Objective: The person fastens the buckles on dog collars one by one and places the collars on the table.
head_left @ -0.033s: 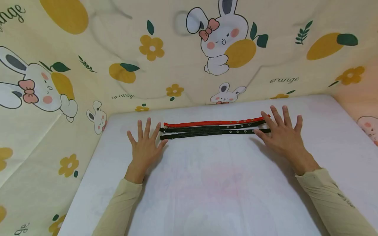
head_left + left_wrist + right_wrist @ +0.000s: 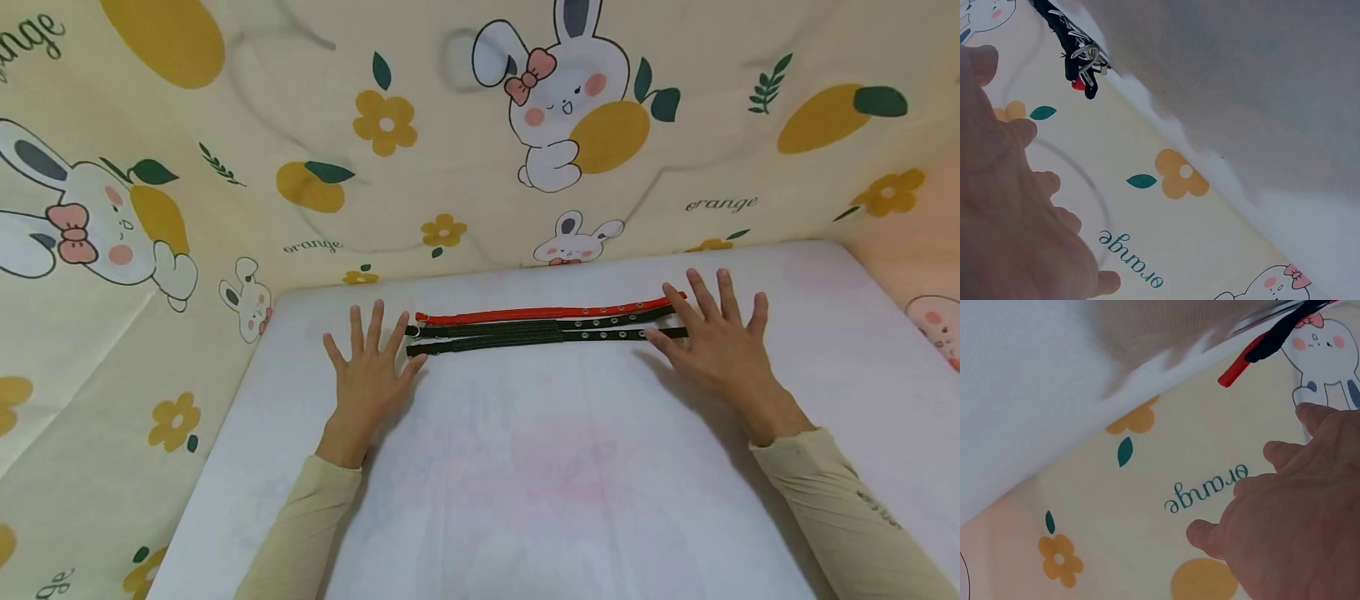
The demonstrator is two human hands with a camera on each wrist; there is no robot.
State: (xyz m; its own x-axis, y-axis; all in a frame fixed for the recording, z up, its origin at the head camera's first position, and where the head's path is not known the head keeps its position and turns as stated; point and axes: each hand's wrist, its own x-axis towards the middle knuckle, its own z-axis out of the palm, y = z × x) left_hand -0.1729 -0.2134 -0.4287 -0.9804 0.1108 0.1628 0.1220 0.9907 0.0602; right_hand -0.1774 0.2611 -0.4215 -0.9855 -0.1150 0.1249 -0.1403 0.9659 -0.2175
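Three buckled straps that look like pet collars lie side by side across the table in the head view. The red collar (image 2: 510,315) is at the back, one black collar (image 2: 495,328) runs along its front, and another black collar (image 2: 502,340) lies nearest. Metal eyelets line their right halves; buckles sit at the left ends. My left hand (image 2: 367,379) is spread wide beside the buckle ends, its thumb close to the nearest collar. Fingers splayed, my right hand (image 2: 723,350) overlaps the eyelet ends and hides part of them. Neither hand grips anything.
A white-covered table (image 2: 525,483) extends under both forearms. Behind it and along the left hangs a cream cloth (image 2: 420,200) printed with rabbits, oranges and flowers. Light beige sleeves (image 2: 300,533) cover both arms.
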